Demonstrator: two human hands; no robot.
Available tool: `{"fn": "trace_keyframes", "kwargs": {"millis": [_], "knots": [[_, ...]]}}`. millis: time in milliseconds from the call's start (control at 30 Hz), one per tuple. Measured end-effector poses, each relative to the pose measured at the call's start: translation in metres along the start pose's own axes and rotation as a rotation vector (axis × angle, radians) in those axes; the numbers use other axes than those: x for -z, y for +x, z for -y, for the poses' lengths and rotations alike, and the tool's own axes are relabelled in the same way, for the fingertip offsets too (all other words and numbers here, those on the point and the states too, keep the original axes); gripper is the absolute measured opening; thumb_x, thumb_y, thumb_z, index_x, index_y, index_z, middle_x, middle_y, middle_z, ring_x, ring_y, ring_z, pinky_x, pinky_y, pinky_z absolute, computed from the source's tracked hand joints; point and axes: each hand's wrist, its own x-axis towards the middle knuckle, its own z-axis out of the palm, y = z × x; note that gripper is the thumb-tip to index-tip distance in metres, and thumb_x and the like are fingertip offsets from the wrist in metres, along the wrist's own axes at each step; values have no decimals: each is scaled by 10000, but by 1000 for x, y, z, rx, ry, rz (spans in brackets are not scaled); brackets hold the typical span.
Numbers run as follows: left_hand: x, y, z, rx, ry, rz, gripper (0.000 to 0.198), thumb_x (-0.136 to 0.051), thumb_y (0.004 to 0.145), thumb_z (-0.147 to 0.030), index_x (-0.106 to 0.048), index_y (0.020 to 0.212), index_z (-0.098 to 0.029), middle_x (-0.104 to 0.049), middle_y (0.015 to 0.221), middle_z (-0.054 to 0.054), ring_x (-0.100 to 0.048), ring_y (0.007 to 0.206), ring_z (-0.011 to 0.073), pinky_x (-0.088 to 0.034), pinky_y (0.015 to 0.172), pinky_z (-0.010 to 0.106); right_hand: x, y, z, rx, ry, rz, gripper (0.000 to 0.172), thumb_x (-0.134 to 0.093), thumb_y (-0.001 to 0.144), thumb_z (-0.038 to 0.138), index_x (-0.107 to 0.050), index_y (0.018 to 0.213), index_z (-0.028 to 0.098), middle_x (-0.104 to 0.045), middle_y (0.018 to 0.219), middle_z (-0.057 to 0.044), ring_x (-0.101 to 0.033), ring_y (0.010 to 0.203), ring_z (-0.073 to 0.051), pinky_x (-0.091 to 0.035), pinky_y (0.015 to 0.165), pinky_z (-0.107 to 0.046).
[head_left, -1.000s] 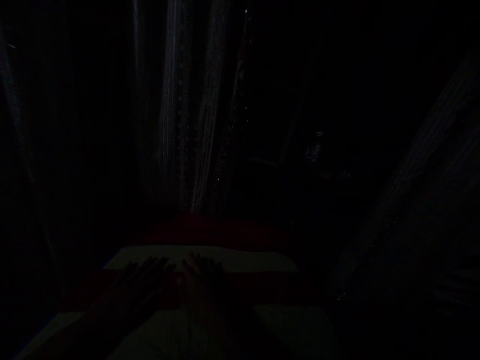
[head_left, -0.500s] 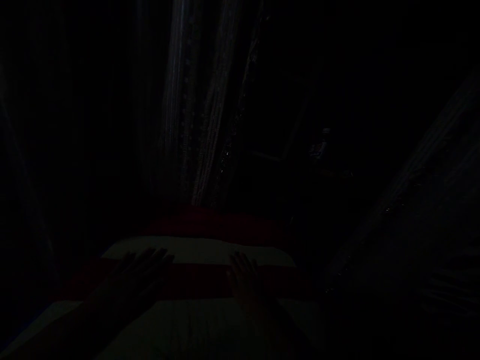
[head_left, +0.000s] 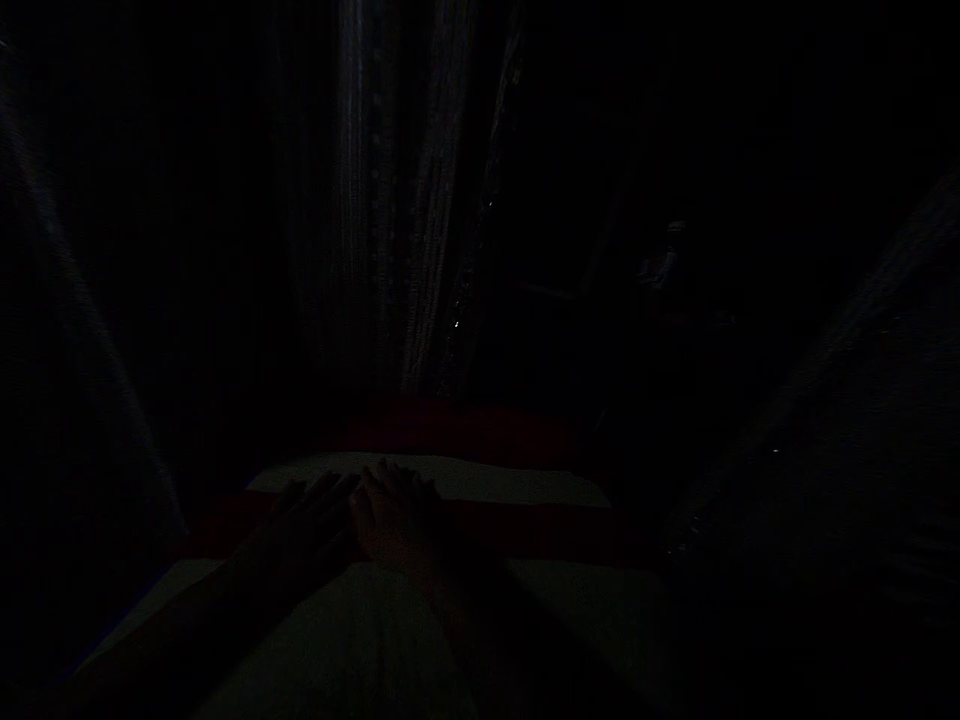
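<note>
Right hand point(head_left: 397, 515) slides back in from the right, and I see it touching the left hand point(head_left: 307, 522) now, both flat and open on the striped cloth point(head_left: 525, 485), lower centre

dark home room: hanging curtains point(head_left: 390, 250), striped bedcover point(head_left: 495, 482).

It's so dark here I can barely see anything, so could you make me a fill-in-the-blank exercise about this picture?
The left hand and the right hand lie ___ on the cloth, side by side.
The cloth has pale stripes and ___ stripes.
Both hands point ___ from the person.
Missing words: flat; red; away.
</note>
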Motion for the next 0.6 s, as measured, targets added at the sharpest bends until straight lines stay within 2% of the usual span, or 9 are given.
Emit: {"fn": "trace_keyframes", "kwargs": {"millis": [67, 167, 300, 400, 500, 600], "knots": [[13, 3, -6, 12, -16, 94, 489, -525, 1022, -380, -561, 1508, -340, -404, 1649, 93, -353, 1533, 382, -225, 1208, 663, -9, 10, 10, 8, 22, 11, 610, -199, 1100, 541, -405, 1600, 259, -301, 1676, -38, -303, 1541, -291, -253, 1255, -607], [27, 9, -15, 57, -48, 143, 520, -501, 1043, -390, -482, 1561, -357, -338, 1683, 64, -299, 1559, 373, -204, 1219, 654, -19, 3, -6, 24, -4, 14, 575, -236, 1106, 503, -418, 1591, 253, -340, 1660, -43, -284, 1547, -265, -164, 1282, -591], [35, 13, -24, 131, -93, 161, 568, -412, 1074, -460, -358, 1627, -342, -301, 1700, 51, -278, 1564, 385, -192, 1212, 667, -17, -22, -59, -18, -95, 33, 576, -240, 1105, 499, -420, 1595, 256, -284, 1681, -38, -256, 1561, -284, -141, 1273, -619], [39, 14, -26, 142, -108, 170, 574, -409, 1070, -482, -368, 1624, -337, -309, 1698, 49, -276, 1562, 394, -181, 1213, 673, -10, -40, -102, -56, -173, 33, 575, -248, 1098, 488, -399, 1610, 274, -244, 1691, -36, -225, 1574, -296, -140, 1261, -648], [40, 15, -26, 136, -132, 188, 578, -413, 1070, -491, -370, 1623, -331, -319, 1693, 57, -292, 1555, 392, -200, 1216, 665, -5, -56, -141, -96, -232, 24, 575, -251, 1083, 453, -408, 1607, 275, -287, 1674, -55, -244, 1566, -323, -171, 1232, -694], [43, 17, -25, 132, -148, 202, 575, -381, 1079, -513, -364, 1625, -332, -307, 1697, 59, -276, 1562, 396, -193, 1215, 686, -1, -72, -172, -87, -271, -6, 532, -248, 1062, 379, -587, 1470, 345, -346, 1650, -16, -258, 1562, -323, -176, 1223, -708]]}}
